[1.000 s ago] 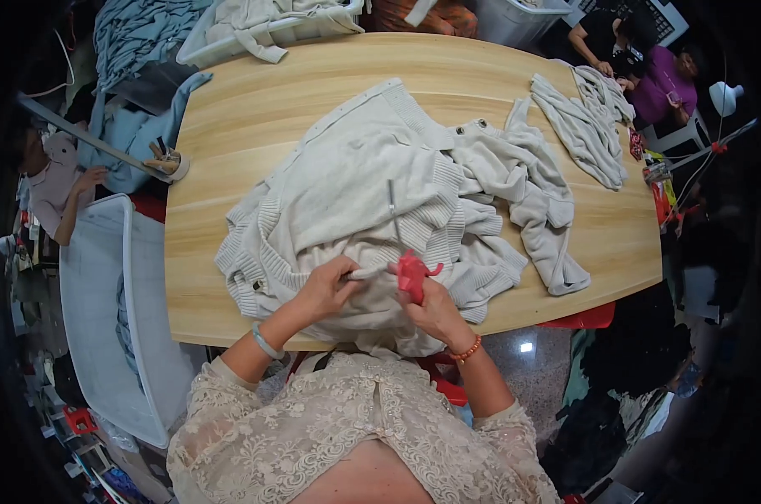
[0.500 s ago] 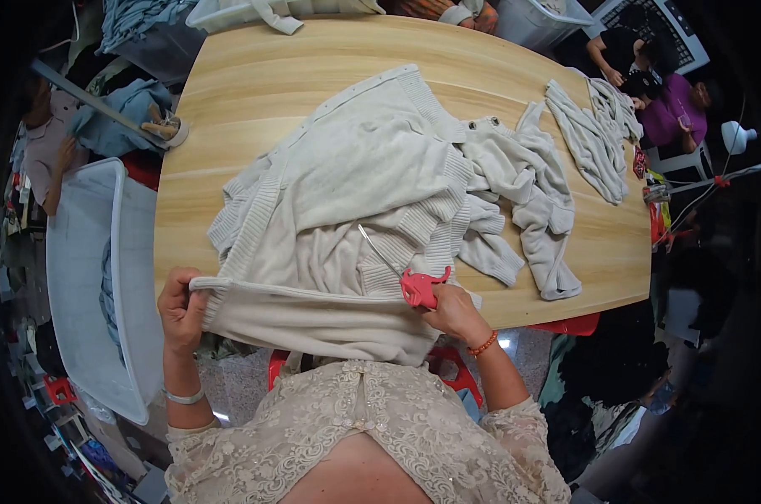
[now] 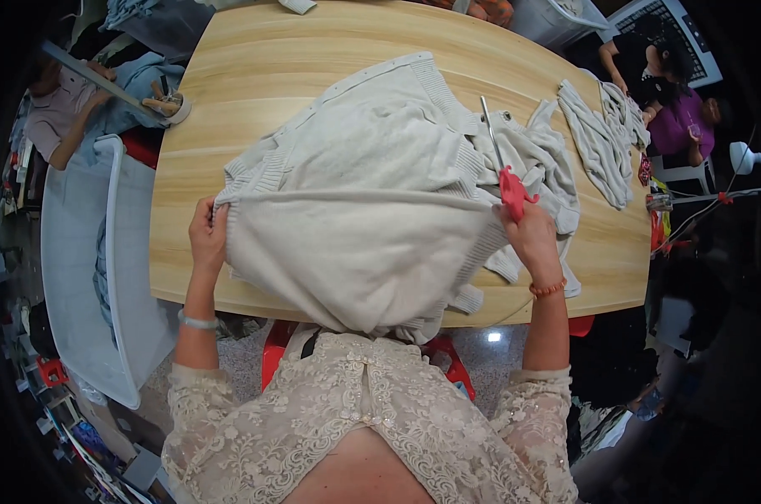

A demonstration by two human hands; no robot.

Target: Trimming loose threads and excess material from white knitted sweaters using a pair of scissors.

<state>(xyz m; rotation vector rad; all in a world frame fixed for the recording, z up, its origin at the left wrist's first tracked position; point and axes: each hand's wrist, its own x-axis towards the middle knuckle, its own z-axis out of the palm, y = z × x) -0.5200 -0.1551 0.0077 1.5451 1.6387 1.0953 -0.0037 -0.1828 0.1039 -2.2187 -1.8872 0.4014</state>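
A cream knitted cardigan (image 3: 355,252) is drawn tight between my hands, its near part hanging over the table's front edge. My left hand (image 3: 208,239) is closed on the ribbed edge at its left side. At the other side my right hand (image 3: 530,237) grips red-handled scissors (image 3: 513,189), their metal blades pointing up and away from me. That hand is also at the cardigan's right edge; whether its fingers pinch the cloth is hard to see. The buttoned front band (image 3: 338,88) lies at the far side of the garment.
More cream knitwear (image 3: 594,143) lies on the right of the wooden table (image 3: 254,63). A white plastic bin (image 3: 133,336) stands at the left. A lamp (image 3: 743,158) is clamped at the right edge. Co-workers sit at far left and far right.
Both hands have moved away from me, the right one also to the right with the scissors. The cardigan's near part has been lifted and stretched out flat between them.
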